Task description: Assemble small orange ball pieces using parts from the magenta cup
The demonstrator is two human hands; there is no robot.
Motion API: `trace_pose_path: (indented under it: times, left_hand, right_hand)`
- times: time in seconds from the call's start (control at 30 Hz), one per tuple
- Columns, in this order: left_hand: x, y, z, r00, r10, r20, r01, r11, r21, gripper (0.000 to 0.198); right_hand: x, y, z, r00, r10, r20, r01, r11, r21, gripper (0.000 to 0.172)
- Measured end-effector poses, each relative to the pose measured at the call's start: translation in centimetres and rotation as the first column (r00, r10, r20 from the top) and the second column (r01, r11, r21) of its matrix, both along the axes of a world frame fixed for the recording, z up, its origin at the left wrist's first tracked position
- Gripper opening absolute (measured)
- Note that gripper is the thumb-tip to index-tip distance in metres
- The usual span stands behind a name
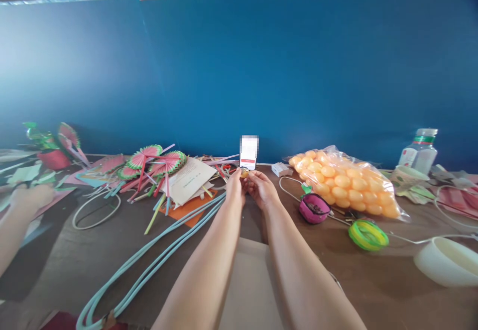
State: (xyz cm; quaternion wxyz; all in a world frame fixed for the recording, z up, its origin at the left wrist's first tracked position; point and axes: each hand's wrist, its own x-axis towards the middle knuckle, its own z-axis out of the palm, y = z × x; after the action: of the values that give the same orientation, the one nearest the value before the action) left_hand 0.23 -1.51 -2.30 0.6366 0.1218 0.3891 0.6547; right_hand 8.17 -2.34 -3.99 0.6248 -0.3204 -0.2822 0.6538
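Note:
My left hand (235, 186) and my right hand (261, 188) are stretched out over the brown table (373, 275), fingertips together. Between them they pinch a small yellow-orange round piece (244, 172). Just behind it a small white and red card (248, 157) stands upright. A clear bag of orange egg-shaped balls (345, 183) lies to the right of my right hand, and a magenta pouch (314, 207) sits near it.
Pink and green paper fans (157, 163), coloured sticks and a sheet of paper lie at the left. Light blue tubing (157, 255) runs across the table. A green-yellow coil (368, 234), white bowl (446, 260) and bottle (420, 152) stand right. Another person's arm (18, 215) is far left.

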Motion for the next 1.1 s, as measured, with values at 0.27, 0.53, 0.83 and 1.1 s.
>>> trace_pose_path:
  times: [0.27,0.53,0.83,1.1]
  left_hand:
    - [-0.04,0.12,-0.39,0.998,-0.008,-0.055,0.011,0.998,0.056,0.017]
    - [0.04,0.04,-0.53,0.992,0.011,-0.129,0.003,0.994,0.111,0.022]
    - [0.07,-0.17,-0.26,0.986,0.018,-0.164,0.004,0.991,0.133,0.025]
    - [0.14,-0.12,-0.27,0.982,0.032,-0.184,-0.003,0.988,0.156,0.019]
  right_hand:
    - [-0.06,-0.16,0.32,1.0,0.001,0.018,-0.001,1.0,-0.013,0.032]
    - [-0.04,-0.38,0.49,0.999,-0.01,0.032,0.01,1.0,-0.017,0.026]
    - [0.03,-0.22,0.27,1.0,-0.013,0.017,0.013,1.0,-0.008,0.029]
    - [0.0,-0.43,0.5,1.0,0.011,0.002,-0.011,1.0,-0.002,0.03]
